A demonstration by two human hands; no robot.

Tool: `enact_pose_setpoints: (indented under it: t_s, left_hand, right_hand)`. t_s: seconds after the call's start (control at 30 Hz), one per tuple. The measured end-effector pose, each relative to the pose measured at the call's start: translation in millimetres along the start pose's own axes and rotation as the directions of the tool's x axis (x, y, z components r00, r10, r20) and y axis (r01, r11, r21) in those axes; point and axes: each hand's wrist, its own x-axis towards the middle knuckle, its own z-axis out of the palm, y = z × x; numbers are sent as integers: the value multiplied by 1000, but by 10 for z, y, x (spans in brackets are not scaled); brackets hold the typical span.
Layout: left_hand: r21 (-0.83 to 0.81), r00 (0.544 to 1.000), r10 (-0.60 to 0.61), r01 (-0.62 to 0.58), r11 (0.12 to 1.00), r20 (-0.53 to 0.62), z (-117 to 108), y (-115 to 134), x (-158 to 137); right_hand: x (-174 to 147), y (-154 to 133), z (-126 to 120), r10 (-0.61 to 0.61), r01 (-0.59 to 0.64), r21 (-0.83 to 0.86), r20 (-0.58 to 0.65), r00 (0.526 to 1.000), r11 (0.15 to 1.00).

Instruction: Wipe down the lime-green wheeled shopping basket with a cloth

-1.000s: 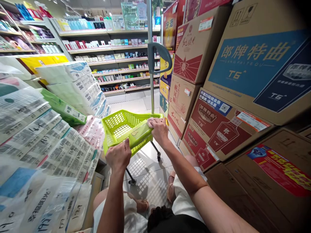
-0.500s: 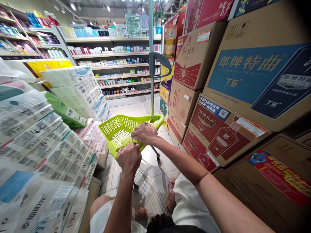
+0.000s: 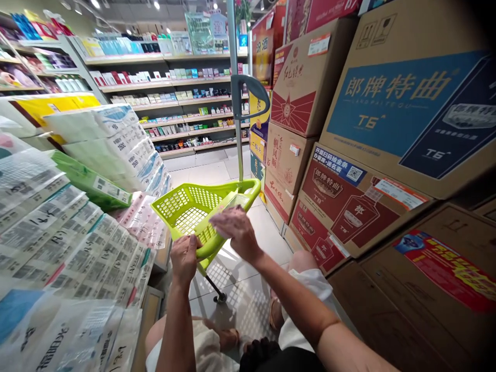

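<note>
While stacked cartons [image 3: 387, 119] fill the whole right half of the frame and wrapped tissue packs [image 3: 58, 217] bank up the left, a narrow strip of tiled floor [image 3: 240, 289] runs between them toward the shelves [image 3: 155, 88] at upper centre. Set in that strip, at the middle of the frame, is the green basket [image 3: 186, 206], a perforated plastic trolley basket tipped on its wheeled frame, its open mouth turned toward the camera and to the upper left. Its long axis runs from the lower centre of the frame, where the near rim is, up and right to the far corner where the grey pole [image 3: 237, 129] rises to a curved handle [image 3: 251, 93] at upper centre.

Below the basket, the left hand [image 3: 184, 258] is curled shut around the near rim, fingers hooked over the edge and thumb under, so the basket lies directly above and beyond that grip. To its right, the right hand [image 3: 236, 230] is spread flat, palm down, fingers loosely apart, over the basket's right side wall; it looks blurred, and I cannot tell whether it touches the plastic or hovers just above it. Of the two, the left hand alone shows a firm hold. A small wheel [image 3: 221, 297] sits on the floor just under the near rim.
</note>
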Motion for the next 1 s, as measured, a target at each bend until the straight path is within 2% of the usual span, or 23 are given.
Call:
enact_pose_setpoints:
  t_s: [0.03, 0.07, 0.13, 0.17, 0.2, 0.3, 0.37, 0.43, 0.5, 0.57, 0.6, 0.63, 0.7, 0.8, 0.83, 0.87, 0.93, 1.0]
  left_hand:
    - [-3, 1000, 15, -15, 1000, 11, 12, 17, 5]
    - [-3, 999, 27, -27, 1000, 17, 21, 40, 12]
    - [3, 999, 38, -38, 999, 16, 37, 93, 22]
    - [3, 999, 38, -38, 999, 4, 44, 117, 23]
    - [1, 999, 38, -38, 999, -10, 49, 134, 21]
    - [-18, 998, 43, -44, 999, -36, 57, 132, 6]
    - [-28, 998, 55, -56, 998, -37, 58, 98, 0]
    - [-30, 997, 65, -66, 997, -30, 62, 65, 0]
    - [-24, 997, 67, -68, 997, -31, 74, 51, 3]
    - [-15, 997, 59, -60, 998, -44, 97, 61, 4]
    - [-10, 997, 54, -54, 998, -49, 110, 74, 4]
    - [-8, 997, 48, -49, 999, -53, 123, 91, 5]
    - [-5, 998, 36, -37, 999, -57, 148, 133, 5]
    - [16, 998, 4, -3, 1000, -65, 176, 207, 6]
    - [26, 998, -8, 10, 1000, -70, 184, 233, 8]
    - [37, 997, -17, 20, 999, -71, 193, 261, 11]
    - [57, 998, -22, 26, 998, -58, 219, 316, 17]
    - [76, 999, -22, 25, 997, -41, 258, 370, 19]
  right_hand:
    - [76, 164, -46, 45, -45, 6, -34, 998, 999]
    - [159, 339, -94, 144, -144, 3, -85, 986, 990]
    - [266, 596, -152, 306, -309, 4, -162, 938, 951]
    - [263, 635, -145, 351, -356, 10, -189, 917, 934]
    - [217, 609, -109, 366, -370, 19, -209, 907, 929]
    - [-65, 346, 91, 298, -294, 52, -245, 923, 954]
    - [-166, 288, 172, 280, -263, 102, -244, 928, 959]
    - [-65, 469, 131, 386, -349, 183, -246, 889, 919]
    - [177, 814, 15, 559, -502, 259, -250, 790, 825]
    - [392, 1102, -81, 620, -539, 335, -217, 754, 772]
    - [441, 1153, -95, 644, -549, 373, -207, 737, 748]
    - [435, 1122, -78, 662, -552, 409, -203, 722, 727]
    - [259, 841, 46, 691, -551, 460, -225, 687, 697]
    - [-204, 213, 309, 603, -460, 434, -288, 744, 775]
    - [-319, 61, 363, 564, -439, 403, -279, 777, 803]
    - [-382, -28, 386, 548, -433, 380, -279, 789, 817]
    - [-347, 2, 347, 567, -471, 343, -277, 776, 812]
    - [-182, 207, 248, 627, -545, 318, -297, 720, 776]
